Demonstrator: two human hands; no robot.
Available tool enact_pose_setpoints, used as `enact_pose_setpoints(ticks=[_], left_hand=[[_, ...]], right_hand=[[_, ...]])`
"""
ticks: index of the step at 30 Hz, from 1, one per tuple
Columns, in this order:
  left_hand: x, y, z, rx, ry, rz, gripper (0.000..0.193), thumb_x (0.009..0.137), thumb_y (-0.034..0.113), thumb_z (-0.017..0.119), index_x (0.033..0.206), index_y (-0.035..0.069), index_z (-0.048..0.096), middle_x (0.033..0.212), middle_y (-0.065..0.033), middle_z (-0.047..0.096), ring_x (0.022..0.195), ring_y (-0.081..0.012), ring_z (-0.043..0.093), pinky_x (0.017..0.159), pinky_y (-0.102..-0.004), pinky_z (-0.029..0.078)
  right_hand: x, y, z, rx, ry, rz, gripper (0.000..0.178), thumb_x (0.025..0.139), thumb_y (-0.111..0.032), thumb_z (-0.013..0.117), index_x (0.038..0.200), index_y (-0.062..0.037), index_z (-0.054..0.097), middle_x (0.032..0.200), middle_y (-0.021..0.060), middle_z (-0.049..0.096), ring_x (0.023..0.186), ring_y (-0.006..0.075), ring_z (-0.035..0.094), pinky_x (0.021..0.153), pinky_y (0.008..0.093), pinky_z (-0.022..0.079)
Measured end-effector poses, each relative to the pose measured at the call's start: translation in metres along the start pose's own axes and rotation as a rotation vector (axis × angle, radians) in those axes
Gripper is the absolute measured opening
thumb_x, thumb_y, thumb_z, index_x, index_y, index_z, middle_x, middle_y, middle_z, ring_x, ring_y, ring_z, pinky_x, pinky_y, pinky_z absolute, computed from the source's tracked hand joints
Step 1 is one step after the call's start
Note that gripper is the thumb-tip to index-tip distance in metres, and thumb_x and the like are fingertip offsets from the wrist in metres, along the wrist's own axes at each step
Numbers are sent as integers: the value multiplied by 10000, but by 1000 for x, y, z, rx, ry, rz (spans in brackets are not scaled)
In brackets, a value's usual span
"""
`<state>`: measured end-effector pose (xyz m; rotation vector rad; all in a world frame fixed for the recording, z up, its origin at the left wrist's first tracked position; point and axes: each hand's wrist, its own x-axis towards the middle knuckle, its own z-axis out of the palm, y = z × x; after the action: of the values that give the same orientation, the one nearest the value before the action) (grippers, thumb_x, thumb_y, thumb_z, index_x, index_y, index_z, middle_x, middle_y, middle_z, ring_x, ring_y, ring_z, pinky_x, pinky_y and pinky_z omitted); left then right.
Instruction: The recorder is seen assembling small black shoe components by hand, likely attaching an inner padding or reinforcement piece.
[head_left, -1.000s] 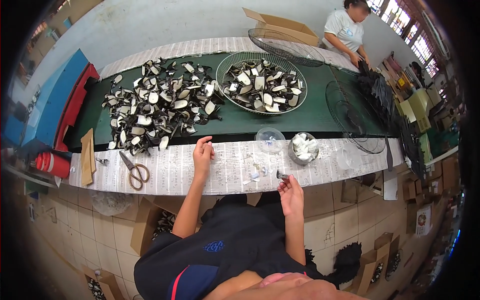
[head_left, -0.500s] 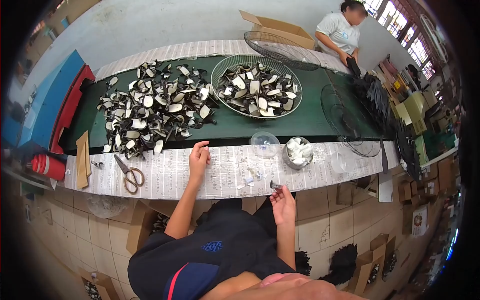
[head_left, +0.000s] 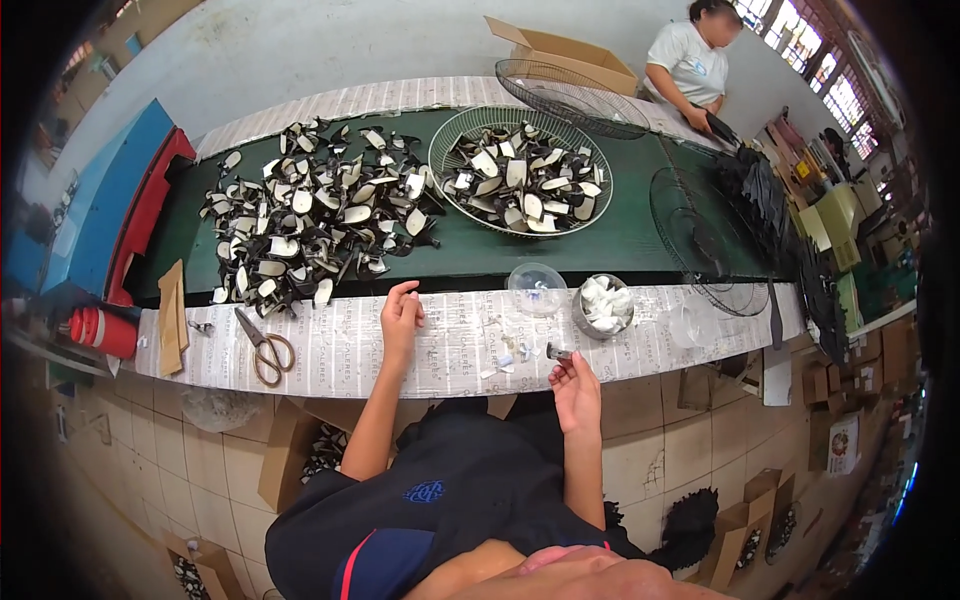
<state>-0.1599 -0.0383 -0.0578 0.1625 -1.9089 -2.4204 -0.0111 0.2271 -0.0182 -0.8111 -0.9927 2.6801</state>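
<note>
My right hand point(head_left: 575, 392) is raised at the near table edge, pinching a small dark piece with a pale edge point(head_left: 557, 352) between thumb and fingertips. Its exact kind is too small to make out. My left hand point(head_left: 402, 312) hovers over the printed paper covering point(head_left: 450, 340), fingers loosely bent and apart, with nothing visible in them. Between the hands lie small white and bluish scraps point(head_left: 505, 362). Just beyond them stand a clear plastic dish point(head_left: 537, 290) and a metal bowl of white wads point(head_left: 605, 305).
A heap of black pieces with cream pads point(head_left: 320, 215) covers the green surface, beside a wire basket point(head_left: 606, 200) of similar pieces. Scissors point(head_left: 265, 350) and a brown cardboard strip point(head_left: 172, 320) lie left. At far right, a co-worker point(head_left: 690, 65) handles a black item.
My right hand has risen slightly with the small dark piece, which has turned a little. The left hand stays nearly still. The whole view has shifted slightly; the co-worker's hands and black item have moved.
</note>
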Motion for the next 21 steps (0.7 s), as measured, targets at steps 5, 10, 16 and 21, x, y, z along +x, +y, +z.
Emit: enact_pose_setpoints(ticks=[5, 10, 16, 21], left_hand=[[3, 7, 8, 107, -7, 72, 222, 927, 122, 525, 1124, 22, 539, 696, 16, 523, 589, -30, 452, 533, -192, 387], [76, 5, 14, 958, 161, 701, 345, 871, 157, 585, 1182, 34, 502, 1133, -119, 558, 801, -327, 627, 657, -409, 510], [152, -6, 19, 1266, 56, 569, 356, 826, 301, 658, 1047, 42, 552, 1094, -102, 544, 770, -338, 634, 657, -424, 517], [144, -2, 20, 1328, 18, 622, 293, 826, 281, 655, 1008, 58, 598, 1015, -85, 583, 740, -317, 635, 639, -397, 515]], right_hand=[[5, 1, 2, -6, -13, -12, 169, 905, -228, 615, 957, -68, 602, 894, 35, 595, 813, 145, 532, 754, 302, 456], [-1, 0, -8, 35, 55, 6, 161, 901, -208, 629, 937, -53, 605, 885, 50, 615, 791, 152, 549, 737, 297, 466], [-10, -11, -11, 36, 73, -47, 165, 907, -212, 620, 941, -51, 606, 883, 49, 614, 790, 150, 548, 734, 295, 465], [-15, -15, -19, 40, 63, -84, 168, 909, -212, 618, 944, -48, 603, 875, 44, 609, 791, 148, 545, 731, 292, 463]])
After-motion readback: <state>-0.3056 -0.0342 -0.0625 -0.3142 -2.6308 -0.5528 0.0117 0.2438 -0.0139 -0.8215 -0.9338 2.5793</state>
